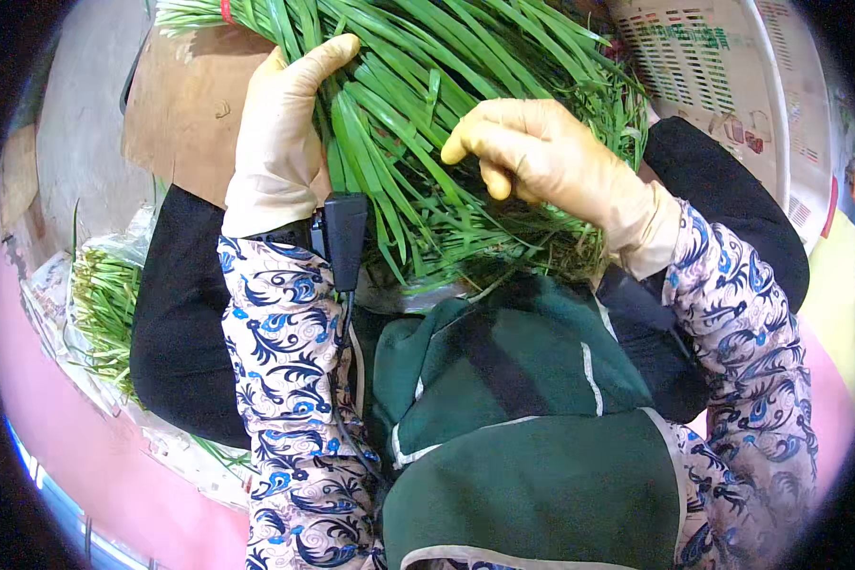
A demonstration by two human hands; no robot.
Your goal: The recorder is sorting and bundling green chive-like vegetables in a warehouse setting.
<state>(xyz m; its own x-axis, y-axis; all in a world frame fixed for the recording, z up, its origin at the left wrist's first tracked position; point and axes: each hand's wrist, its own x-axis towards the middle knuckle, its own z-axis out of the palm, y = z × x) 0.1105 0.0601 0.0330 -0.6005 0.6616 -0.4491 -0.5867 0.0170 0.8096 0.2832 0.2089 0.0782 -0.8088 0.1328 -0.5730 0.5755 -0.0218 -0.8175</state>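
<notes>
Long green leafy stalks, which look like garlic chives (427,92), spread across the upper middle, their pale ends bound by a red band (226,11) at the upper left. My left hand (292,107), in a cream rubber glove, is closed round some of the leaves near the band, thumb on top. My right hand (534,149), in a matching yellowed glove, is over the leaf tips with its fingers curled; whether it pinches any leaf cannot be seen. Below it lie tangled, partly brown trimmings (563,249), close to the dark green apron (541,491).
A brown board (185,107) lies at the upper left. More green stalks (103,306) sit in clear plastic beside my left knee. A white slotted plastic basket (691,64) stands at the upper right. A black cable with a plug (345,239) runs along my left forearm.
</notes>
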